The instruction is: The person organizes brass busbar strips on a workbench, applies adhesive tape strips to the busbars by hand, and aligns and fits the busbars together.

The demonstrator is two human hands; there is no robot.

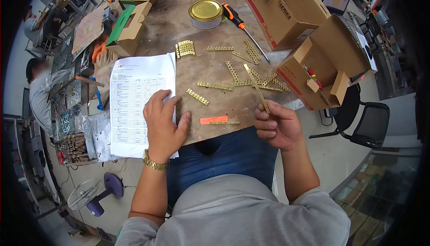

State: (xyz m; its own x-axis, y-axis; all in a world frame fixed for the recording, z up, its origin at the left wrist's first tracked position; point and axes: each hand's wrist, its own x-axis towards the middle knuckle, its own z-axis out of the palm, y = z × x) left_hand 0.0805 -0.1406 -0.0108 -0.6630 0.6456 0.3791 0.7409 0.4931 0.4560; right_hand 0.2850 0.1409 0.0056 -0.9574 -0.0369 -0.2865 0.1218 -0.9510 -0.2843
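Observation:
My left hand [163,120] lies spread over the right edge of a printed sheet [130,134] with table rows, a gold watch [155,161] on its wrist. In my right hand [281,125] a narrow brass strip [256,88] is pinched between thumb and fingers, tilted up and away from me. Between the hands, an orange label [213,120] lies against another brass strip [226,123] at the table's front edge. Several more notched brass strips [215,85] are scattered beyond, and a tight group of them [186,48] sits above the sheet.
A round tin [205,14] and an orange-black screwdriver [245,31] stand and lie at the back. Open cardboard boxes [286,17] line the right. A smaller box [130,33], gloves and tools crowd the left. A purple fan [101,194] is on the floor. Another person [40,94] sits at left.

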